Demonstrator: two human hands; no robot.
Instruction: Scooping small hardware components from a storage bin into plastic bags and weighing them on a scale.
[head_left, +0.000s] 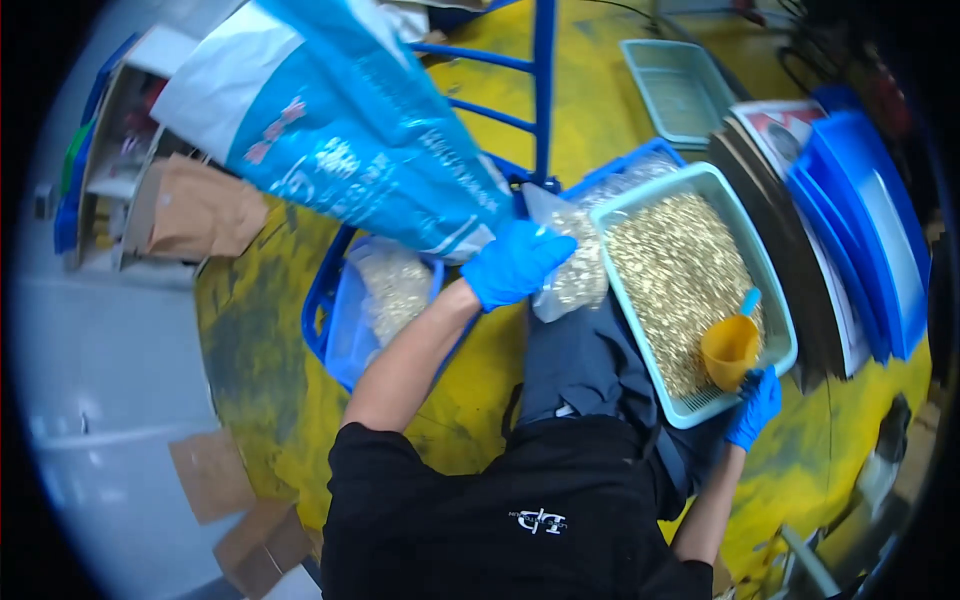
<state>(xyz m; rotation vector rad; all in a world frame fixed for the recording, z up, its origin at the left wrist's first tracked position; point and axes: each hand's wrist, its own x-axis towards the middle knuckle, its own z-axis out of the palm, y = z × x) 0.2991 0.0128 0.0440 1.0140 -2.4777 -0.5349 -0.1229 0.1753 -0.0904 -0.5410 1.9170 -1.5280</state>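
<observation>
I see left hand (pixel 515 265) closed on blue sack's (pixel 340 130) lower end, seemingly controlling it; right hand (pixel 757 410) grips near corner of tray (pixel 635 325), likely steadying it; scoop (pixel 728 352) rests in granules (pixel 670 270).

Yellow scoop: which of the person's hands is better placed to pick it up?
The right, I'd judge. The right hand is at the near corner of the pale turquoise tray, close to the yellow scoop in it. The left hand is farther off, at the blue sack's lower end.
</observation>
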